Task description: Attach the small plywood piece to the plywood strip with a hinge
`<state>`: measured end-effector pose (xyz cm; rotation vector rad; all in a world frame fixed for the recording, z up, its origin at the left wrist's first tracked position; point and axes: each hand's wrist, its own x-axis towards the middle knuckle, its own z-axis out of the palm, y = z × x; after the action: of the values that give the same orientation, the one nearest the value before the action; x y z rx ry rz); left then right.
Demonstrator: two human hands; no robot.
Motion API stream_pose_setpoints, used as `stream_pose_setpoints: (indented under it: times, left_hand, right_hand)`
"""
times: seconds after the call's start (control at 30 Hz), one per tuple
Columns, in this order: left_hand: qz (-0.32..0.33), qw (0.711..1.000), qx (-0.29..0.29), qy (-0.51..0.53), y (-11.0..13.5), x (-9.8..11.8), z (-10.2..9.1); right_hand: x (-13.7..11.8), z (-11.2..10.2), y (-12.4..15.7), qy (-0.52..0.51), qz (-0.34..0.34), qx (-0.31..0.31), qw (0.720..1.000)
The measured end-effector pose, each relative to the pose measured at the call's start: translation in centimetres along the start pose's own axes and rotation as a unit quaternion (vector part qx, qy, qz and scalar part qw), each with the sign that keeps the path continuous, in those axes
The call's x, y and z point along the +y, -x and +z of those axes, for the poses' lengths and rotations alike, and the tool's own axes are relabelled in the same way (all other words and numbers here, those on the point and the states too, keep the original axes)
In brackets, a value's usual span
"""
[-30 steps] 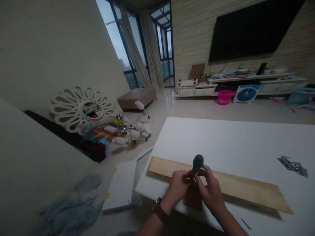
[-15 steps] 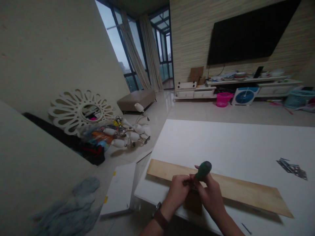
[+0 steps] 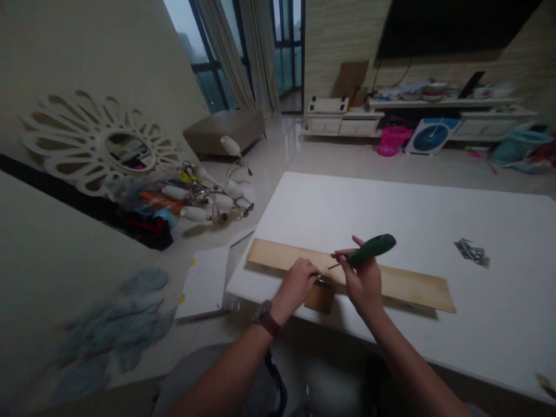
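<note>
My right hand is wrapped round the green handle of a screwdriver, whose thin shaft points left over a long wooden board. The tip stands apart from my left hand. With its fingers pinched together, my left hand rests at the board's near edge on a small shiny metal piece, too small to make out fully. Just below that piece, a short brown wooden block juts toward me. The board lies across a white tabletop.
A pile of metal hardware lies on the right of the tabletop. On the floor to the left are a white panel, a chandelier and grey-blue cloth. A sunburst mirror leans on the wall.
The screwdriver has tilted from nearly upright to lean right, and its tip has come away from the left hand. My view has tipped downward, showing more of my arms.
</note>
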<state>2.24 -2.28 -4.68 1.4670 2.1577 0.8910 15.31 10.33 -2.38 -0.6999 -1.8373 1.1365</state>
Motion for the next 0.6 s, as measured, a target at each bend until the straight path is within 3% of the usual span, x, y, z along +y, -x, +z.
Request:
stream_pose_setpoints:
  times: [0.2,0.37,0.6]
  left_hand:
    - [-0.006,0.999,0.028,-0.020,-0.09,0.20,0.47]
    - [0.009,1.000,0.020,0.002,-0.16,0.26,0.44]
    - [-0.021,0.999,0.042,0.013,-0.28,0.15,0.73]
  right_hand:
    - [-0.04,0.05,-0.15,-0.050,0.012,0.011,0.999]
    - [-0.04,-0.18,-0.13,-0.017,0.000,0.020,1.000]
    - [-0.52,-0.14,0.00,0.009,0.032,0.009,0.999]
